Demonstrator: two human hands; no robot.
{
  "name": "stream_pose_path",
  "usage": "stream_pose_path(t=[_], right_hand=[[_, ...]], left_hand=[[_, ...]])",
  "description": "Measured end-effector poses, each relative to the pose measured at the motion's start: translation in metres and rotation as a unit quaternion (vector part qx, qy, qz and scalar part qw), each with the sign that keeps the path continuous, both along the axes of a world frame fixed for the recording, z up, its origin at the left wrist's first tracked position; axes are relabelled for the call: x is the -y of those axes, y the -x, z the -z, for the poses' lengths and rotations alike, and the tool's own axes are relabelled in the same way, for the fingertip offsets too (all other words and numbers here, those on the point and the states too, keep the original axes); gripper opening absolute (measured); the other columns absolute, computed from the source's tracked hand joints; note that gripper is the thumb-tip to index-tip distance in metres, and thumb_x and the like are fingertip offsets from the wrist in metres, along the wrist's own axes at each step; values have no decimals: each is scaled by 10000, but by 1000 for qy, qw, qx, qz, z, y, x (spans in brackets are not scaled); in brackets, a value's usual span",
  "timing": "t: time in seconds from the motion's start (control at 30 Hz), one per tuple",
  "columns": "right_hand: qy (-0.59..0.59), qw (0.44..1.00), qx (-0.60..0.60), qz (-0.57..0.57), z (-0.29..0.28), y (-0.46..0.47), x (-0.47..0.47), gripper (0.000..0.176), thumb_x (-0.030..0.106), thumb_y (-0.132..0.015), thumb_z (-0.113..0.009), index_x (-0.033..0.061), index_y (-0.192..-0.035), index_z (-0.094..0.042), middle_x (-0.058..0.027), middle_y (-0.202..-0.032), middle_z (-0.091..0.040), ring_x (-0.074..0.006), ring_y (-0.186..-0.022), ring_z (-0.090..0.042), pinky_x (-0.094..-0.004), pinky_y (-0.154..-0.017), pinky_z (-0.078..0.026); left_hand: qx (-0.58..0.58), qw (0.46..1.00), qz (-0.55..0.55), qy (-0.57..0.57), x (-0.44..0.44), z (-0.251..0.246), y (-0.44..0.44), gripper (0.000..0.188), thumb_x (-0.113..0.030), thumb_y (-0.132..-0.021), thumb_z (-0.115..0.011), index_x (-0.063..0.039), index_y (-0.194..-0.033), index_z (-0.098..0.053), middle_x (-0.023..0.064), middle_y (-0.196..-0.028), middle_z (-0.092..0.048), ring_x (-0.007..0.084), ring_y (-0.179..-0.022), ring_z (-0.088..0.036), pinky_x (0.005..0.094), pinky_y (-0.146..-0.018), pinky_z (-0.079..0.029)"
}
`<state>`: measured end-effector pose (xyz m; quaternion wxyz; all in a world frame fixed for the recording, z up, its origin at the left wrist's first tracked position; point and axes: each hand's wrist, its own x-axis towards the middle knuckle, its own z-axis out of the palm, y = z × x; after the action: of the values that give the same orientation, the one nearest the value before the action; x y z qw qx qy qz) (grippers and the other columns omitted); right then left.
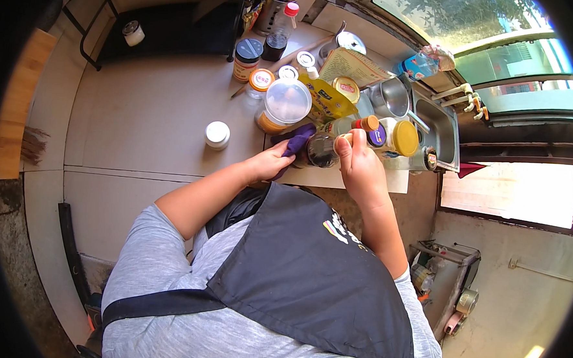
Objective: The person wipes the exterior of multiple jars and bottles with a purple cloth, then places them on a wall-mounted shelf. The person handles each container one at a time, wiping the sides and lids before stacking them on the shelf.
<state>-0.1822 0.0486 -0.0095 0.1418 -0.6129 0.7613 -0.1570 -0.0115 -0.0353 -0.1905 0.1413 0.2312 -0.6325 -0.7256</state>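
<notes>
My left hand (270, 161) grips a bunched purple cloth (299, 140) against the side of a dark-filled glass bottle (322, 150). The bottle is tilted, with its neck end towards my right hand (360, 163). That hand is closed around the light-coloured cap or neck (343, 142) of the bottle; which of the two is hard to tell. Just beyond my hands stand a large clear plastic tub (288, 101), a yellow printed pouch (330, 101) and a bottle with an orange-brown cap (365, 123). A white-lidded jar (217, 135) stands by itself to the left of my left hand.
Several jars, one with a yellow lid (405, 138), crowd the counter's right part. A steel pot (389, 98) stands beside the sink (437, 131). Farther back are a red-capped bottle (280, 33) and a utensil holder (270, 15). A black rack (177, 32) holds a small jar (133, 33).
</notes>
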Motion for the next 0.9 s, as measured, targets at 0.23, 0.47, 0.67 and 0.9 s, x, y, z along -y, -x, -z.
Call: stream_pose_path(t=[0.23, 0.47, 0.67, 0.9], right_hand=[[2, 1000, -7, 4, 1, 0, 0, 359, 391, -1035, -400, 34, -1066, -421, -259, -802, -655, -475, -757, -622, -556, -638, -476], [20, 1000, 8, 6, 0, -2, 0, 357, 383, -1026, -428, 28, -1064, -432, -222, -822, -672, -433, -773, -648, -522, -648, -497], [9, 995, 86, 57, 1, 5, -13, 514, 447, -1038, -378, 44, -1358, -380, -180, -939, -670, -356, -779, -664, -423, -731, -499], [51, 963, 258, 58, -33, 5, -45, 446, 392, -1041, -441, 41, -1312, -491, -147, -941, -673, -225, -761, -684, -323, -709, -524]], left_hand=[[106, 991, 16, -80, 0, 0, -10, 518, -240, -981, -523, -39, -1441, -390, 91, -1273, -565, 190, -1147, -544, 315, -1006, -424], [-46, 946, -107, -303, 18, -99, -44, 491, -217, -1014, -526, 16, -1426, -394, 113, -1331, -557, 180, -1161, -583, 310, -1011, -465], [-108, 971, -119, -178, 18, -151, -52, 431, -188, -1026, -508, 23, -1395, -434, 84, -1291, -572, 140, -1144, -556, 286, -1011, -431], [-187, 964, -138, 131, 1, -183, -39, 457, -34, -966, -547, 28, -1403, -430, 154, -1328, -550, 232, -1216, -530, 351, -1077, -373]])
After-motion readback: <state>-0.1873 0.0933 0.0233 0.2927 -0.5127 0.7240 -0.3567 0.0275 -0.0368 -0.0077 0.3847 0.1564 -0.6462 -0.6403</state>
